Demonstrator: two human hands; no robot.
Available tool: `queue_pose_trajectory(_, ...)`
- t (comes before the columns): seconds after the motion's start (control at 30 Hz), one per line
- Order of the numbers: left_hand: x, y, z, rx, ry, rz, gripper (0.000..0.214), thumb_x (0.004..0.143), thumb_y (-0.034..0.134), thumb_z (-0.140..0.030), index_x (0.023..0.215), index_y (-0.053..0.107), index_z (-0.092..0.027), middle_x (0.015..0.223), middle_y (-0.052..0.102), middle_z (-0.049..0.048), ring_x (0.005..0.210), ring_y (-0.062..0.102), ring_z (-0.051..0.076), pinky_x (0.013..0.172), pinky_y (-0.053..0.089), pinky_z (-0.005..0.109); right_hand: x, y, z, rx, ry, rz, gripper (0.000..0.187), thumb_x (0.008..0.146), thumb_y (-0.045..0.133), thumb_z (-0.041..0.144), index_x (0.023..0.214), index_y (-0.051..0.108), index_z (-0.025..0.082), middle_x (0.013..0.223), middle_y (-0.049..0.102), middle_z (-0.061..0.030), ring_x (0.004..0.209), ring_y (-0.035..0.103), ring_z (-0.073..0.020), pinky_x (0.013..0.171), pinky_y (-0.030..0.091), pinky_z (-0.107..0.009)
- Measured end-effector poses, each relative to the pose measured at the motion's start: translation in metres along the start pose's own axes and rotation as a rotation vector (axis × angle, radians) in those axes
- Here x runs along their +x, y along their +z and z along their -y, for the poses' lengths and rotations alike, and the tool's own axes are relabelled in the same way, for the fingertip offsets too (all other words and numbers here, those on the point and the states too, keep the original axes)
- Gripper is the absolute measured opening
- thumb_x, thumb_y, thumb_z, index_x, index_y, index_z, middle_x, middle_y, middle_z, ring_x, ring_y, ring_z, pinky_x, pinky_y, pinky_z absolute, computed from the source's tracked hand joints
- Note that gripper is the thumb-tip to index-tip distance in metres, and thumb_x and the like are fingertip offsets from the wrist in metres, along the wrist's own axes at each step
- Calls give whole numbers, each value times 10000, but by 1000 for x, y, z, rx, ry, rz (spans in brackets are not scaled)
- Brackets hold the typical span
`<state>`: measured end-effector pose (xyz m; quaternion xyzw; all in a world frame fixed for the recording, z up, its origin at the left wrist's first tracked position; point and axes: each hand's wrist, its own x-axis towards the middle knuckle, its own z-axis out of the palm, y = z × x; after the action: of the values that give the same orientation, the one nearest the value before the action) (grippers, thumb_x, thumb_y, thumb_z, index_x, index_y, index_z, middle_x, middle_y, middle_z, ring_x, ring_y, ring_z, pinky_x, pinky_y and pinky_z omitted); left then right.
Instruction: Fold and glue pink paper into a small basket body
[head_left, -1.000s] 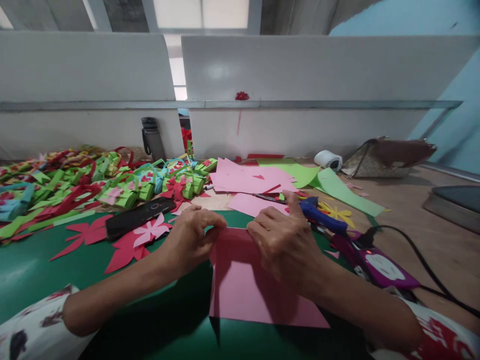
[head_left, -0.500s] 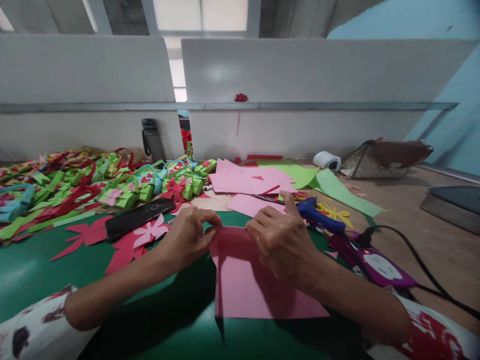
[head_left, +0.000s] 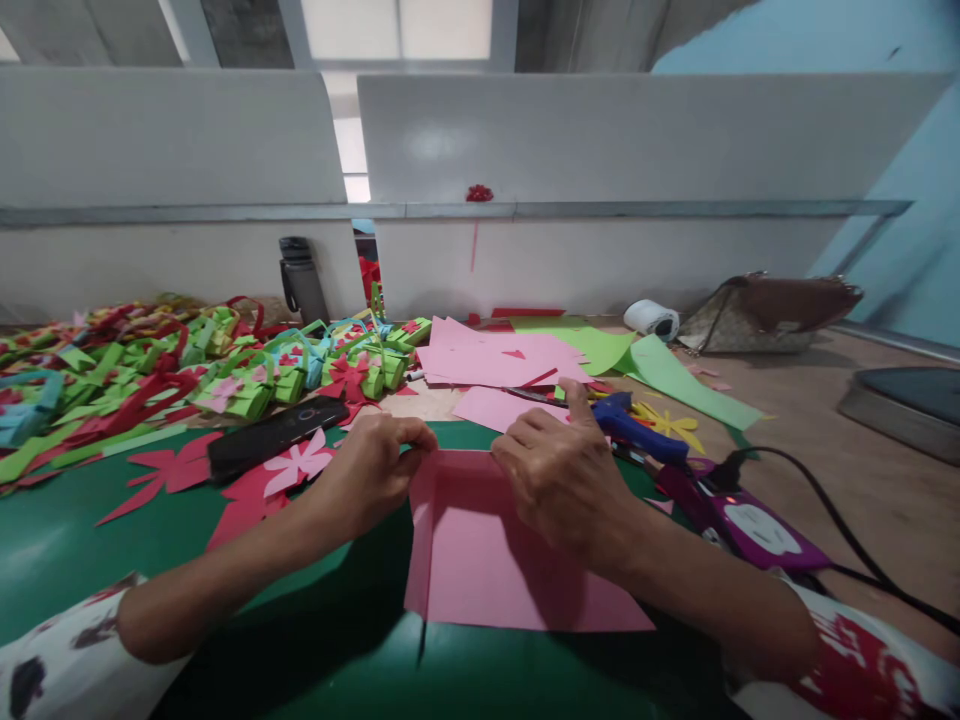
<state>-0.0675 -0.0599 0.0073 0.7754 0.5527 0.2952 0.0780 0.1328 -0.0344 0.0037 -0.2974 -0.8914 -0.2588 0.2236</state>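
Observation:
A pink paper sheet lies on the green mat in front of me, its left edge lifted and folding over. My left hand pinches the sheet's far left corner with curled fingers. My right hand rests curled on the sheet's far right edge, forefinger pointing away from me. A blue glue gun lies just right of my right hand.
A black phone and red and pink paper flowers lie left of my hands. Green and red paper baskets heap at far left. Pink sheets, green sheets, a tape roll, a purple power strip and a bag surround.
The pink sheet's left edge has lifted off the mat and curled inward. Both hands have stayed at its far edge, shifting only slightly.

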Motion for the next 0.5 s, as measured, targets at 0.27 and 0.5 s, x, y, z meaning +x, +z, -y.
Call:
queue_pose_trajectory(0.27, -3, -1, -3, 27, 31, 27, 214, 767, 507, -87, 852, 690, -159, 815, 716, 52, 734, 617, 186, 685, 420, 288, 1, 1, -1, 34, 21, 52, 246, 771, 437, 42, 630, 594, 169, 616, 618, -16, 651, 514, -179, 999, 125, -548)
queue_pose_trajectory(0.5, 7, 18, -14, 234, 247, 67, 249, 836, 477, -169, 624, 606, -183, 677, 655, 22, 689, 541, 170, 812, 325, 375, 1, -3, 5, 153, -33, 97, 186, 755, 465, 60, 676, 595, 167, 638, 620, -2, 685, 532, -177, 1014, 116, -521)
